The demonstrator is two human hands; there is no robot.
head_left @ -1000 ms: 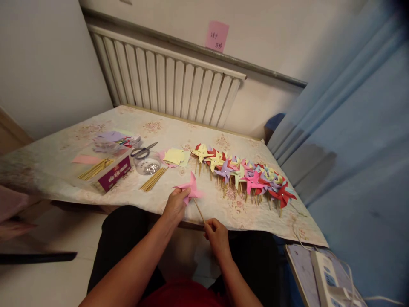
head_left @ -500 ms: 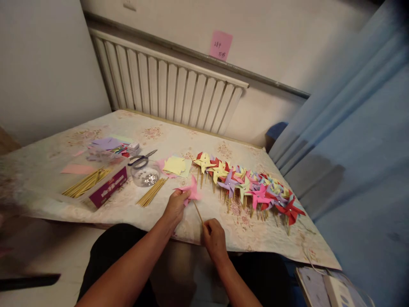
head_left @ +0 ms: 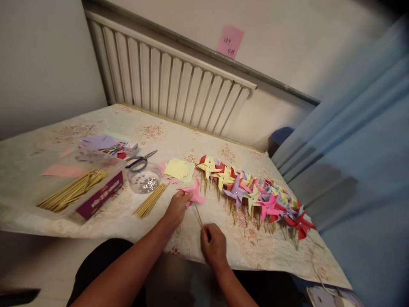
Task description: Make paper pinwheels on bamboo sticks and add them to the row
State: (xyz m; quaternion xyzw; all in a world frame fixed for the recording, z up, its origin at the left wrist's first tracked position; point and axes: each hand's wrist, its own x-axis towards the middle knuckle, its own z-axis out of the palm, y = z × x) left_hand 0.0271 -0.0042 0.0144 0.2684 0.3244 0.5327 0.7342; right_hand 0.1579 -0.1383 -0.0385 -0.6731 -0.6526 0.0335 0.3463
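Note:
A pink paper pinwheel [head_left: 194, 194] is pinched by its blades in my left hand [head_left: 179, 205], just above the table. Its thin wooden stick [head_left: 198, 214] slants down to my right hand [head_left: 213, 244], whose curled fingers close round the lower end. Left of my left hand lies a small bundle of wooden sticks [head_left: 150, 201]. Behind that bundle is a clear round dish [head_left: 143, 181] with small shiny metal pieces in it. A stack of yellow and pink paper squares [head_left: 176, 169] lies beyond my left hand. Rows of finished-looking pinwheels [head_left: 237, 192] spread out to the right.
A clear plastic box [head_left: 99, 196] of wooden sticks stands at the left. Scissors [head_left: 140, 161] lie behind the dish, near purple paper [head_left: 99, 141] and scraps. A radiator [head_left: 166, 72] runs along the wall. A blue curtain [head_left: 358, 170] hangs at the right.
The view has shifted and tilted slightly, so the table's contents sit a little differently in it. Both hands keep their hold on the pink pinwheel; nothing is let go.

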